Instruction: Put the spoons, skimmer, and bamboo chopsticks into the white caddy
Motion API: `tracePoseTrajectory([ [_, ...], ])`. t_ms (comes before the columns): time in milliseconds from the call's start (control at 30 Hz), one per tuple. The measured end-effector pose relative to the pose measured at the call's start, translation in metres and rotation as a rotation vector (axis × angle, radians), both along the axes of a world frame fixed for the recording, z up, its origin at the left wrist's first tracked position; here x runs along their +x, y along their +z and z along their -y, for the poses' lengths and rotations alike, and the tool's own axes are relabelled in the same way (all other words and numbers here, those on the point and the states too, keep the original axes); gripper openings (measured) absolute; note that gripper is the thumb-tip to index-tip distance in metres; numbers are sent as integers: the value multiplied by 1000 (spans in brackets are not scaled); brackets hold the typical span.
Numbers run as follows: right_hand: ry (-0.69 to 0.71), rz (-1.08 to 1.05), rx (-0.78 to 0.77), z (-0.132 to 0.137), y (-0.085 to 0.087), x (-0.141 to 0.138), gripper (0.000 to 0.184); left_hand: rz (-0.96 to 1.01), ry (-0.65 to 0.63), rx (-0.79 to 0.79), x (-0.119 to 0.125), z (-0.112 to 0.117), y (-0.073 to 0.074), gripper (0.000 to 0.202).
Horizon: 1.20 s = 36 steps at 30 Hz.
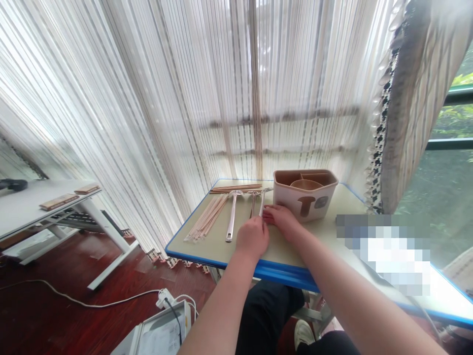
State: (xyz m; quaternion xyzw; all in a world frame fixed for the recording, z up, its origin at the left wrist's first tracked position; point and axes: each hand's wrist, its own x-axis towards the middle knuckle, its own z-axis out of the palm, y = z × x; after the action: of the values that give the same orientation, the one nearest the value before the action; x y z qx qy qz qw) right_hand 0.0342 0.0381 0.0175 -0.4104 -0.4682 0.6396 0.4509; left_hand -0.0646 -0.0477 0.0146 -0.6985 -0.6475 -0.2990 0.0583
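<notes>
On the table (210, 246), my left hand (253, 236) is closed round the lower handle of a long-handled metal kitchen utensil (262, 201), whose head is hard to make out. My right hand (283, 219) reaches in from the right, fingers stretched out and fingertips against the same handle; its thumb is hidden. Just left of it lies a second metal utensil (253, 198), partly covered by my left hand. Farther left is a metal ladle-like utensil (232, 217), handle toward me. A brown and white divided utensil holder (301, 202) stands upright beside my right hand.
Wrapped pale chopsticks (207, 217) lie at the table's left, darker chopsticks (236, 188) along the back. A blurred-out patch (388, 254) covers something on the right. A striped curtain (185, 88) hangs behind. A white desk (22, 207) stands left; a power strip (166, 298) and cables are below.
</notes>
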Motion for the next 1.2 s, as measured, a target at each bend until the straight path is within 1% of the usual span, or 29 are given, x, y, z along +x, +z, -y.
tracePoseTrajectory([
  [233, 31, -44, 23, 2, 1, 0, 13, -3, -29, 27, -1, 1, 1, 23],
  [367, 57, -87, 39, 7, 5, -2, 10, 24, -48, 81, -2, 0, -1, 22],
  [500, 68, -128, 63, 12, 11, -2, 9, 92, -62, 148, -4, -3, -3, 23],
  [600, 74, -174, 102, 13, 16, 1, 12, 158, -81, 210, -6, -3, -4, 26],
  [767, 57, -190, 170, 15, 25, 5, 19, 238, -156, 267, -6, 0, -5, 28],
  [933, 74, -181, 250, 22, 33, 7, 23, 274, -206, 360, -6, 4, -5, 28],
  [1067, 90, -198, 321, 30, 39, 9, 30, 292, -228, 426, -5, 9, -3, 27],
  [1200, 76, -202, 404, 36, 46, 16, 28, 281, -252, 475, -3, 14, -1, 27],
])
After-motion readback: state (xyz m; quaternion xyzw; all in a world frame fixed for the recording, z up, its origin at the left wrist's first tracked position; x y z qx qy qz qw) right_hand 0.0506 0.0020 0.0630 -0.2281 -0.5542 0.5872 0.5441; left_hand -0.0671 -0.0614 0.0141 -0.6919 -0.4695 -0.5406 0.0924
